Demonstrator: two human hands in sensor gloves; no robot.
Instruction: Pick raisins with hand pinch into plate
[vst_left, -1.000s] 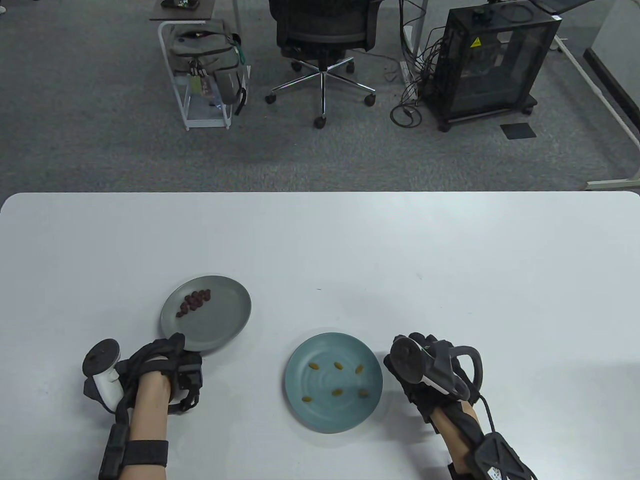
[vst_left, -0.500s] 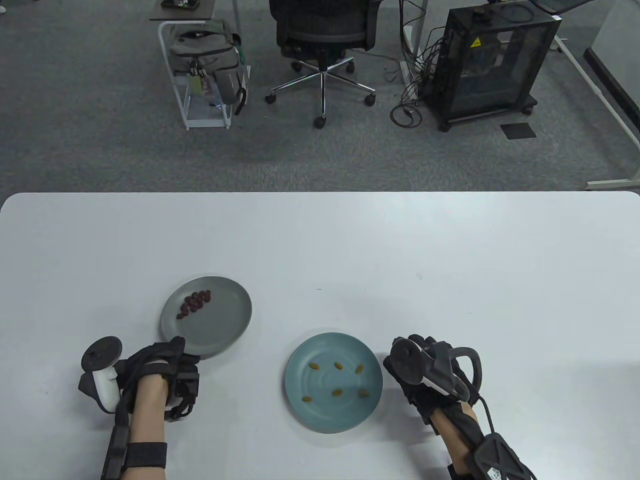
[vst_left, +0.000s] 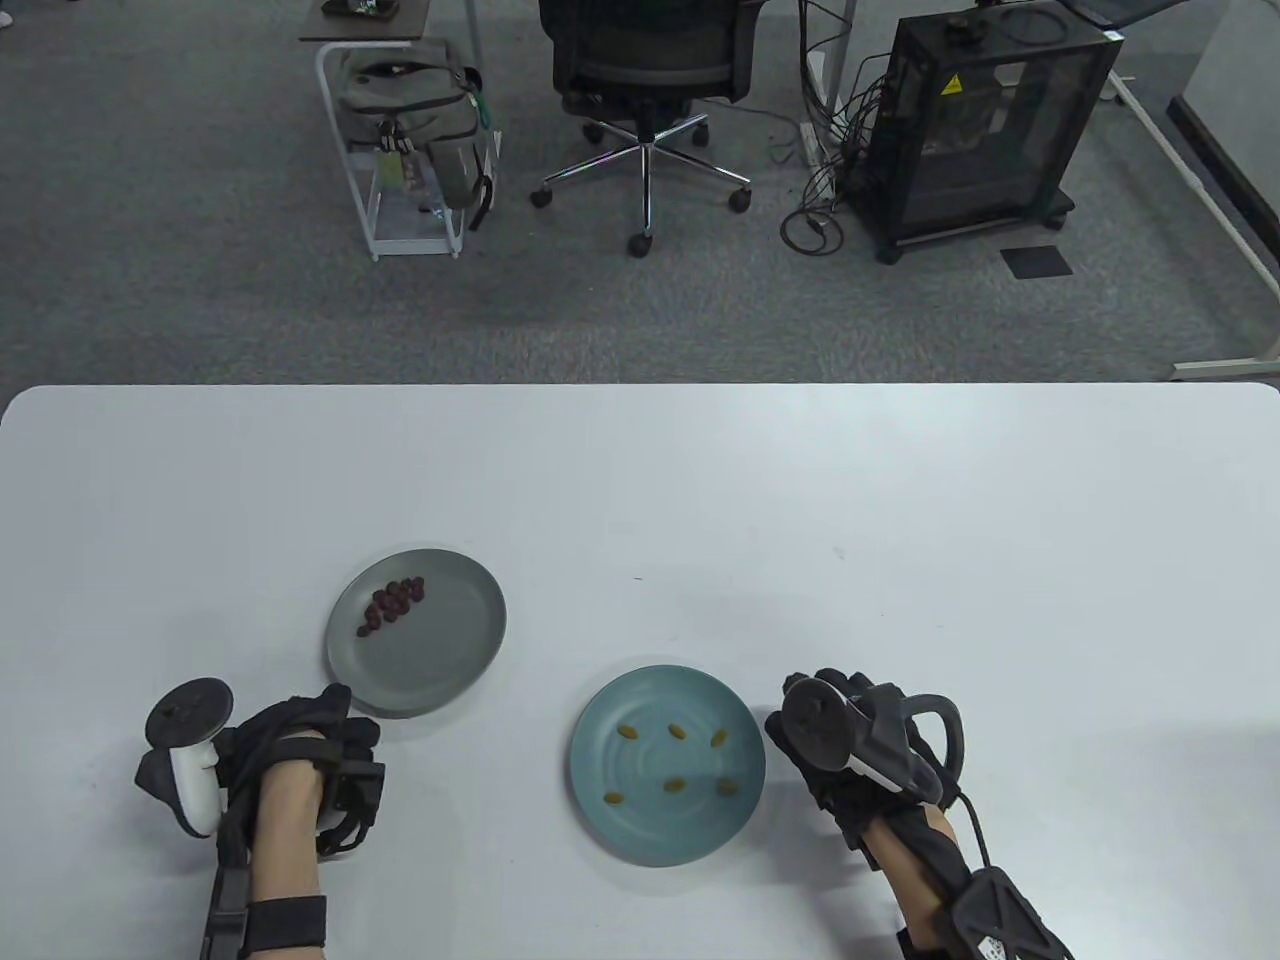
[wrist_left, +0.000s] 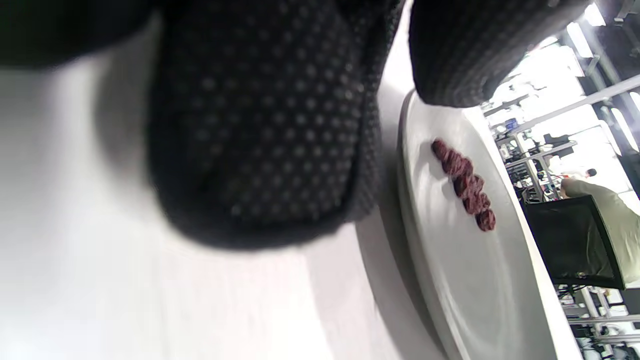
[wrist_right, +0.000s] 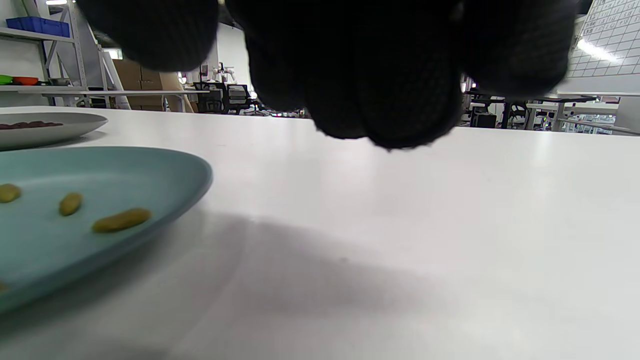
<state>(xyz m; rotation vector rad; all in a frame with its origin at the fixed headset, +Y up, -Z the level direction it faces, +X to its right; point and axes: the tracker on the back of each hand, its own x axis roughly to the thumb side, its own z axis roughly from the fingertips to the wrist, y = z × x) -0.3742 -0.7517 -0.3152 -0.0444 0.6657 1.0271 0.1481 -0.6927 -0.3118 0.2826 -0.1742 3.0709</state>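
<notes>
A grey plate (vst_left: 440, 660) holds a cluster of dark red raisins (vst_left: 393, 603). A blue plate (vst_left: 640, 830) holds several yellow raisins (vst_left: 678, 732), spread apart. My left hand (vst_left: 335, 712) rests on the table at the grey plate's near-left rim and holds nothing. In the left wrist view its fingers (wrist_left: 260, 150) lie beside the grey plate's rim (wrist_left: 480, 290), with the dark red raisins (wrist_left: 467, 185) beyond. My right hand (vst_left: 815, 735) rests just right of the blue plate. Its fingers (wrist_right: 380, 75) are bunched together and empty above the table, with the blue plate (wrist_right: 150, 170) to their left.
The white table (vst_left: 900, 560) stretches beyond and to the right of the plates. Beyond its far edge stand an office chair (vst_left: 645, 60), a cart with a backpack (vst_left: 410, 110) and a black cabinet (vst_left: 980, 120).
My left hand has drawn back toward me and to the left, off the grey plate's rim. The grey plate shifted slightly. My right hand has not moved.
</notes>
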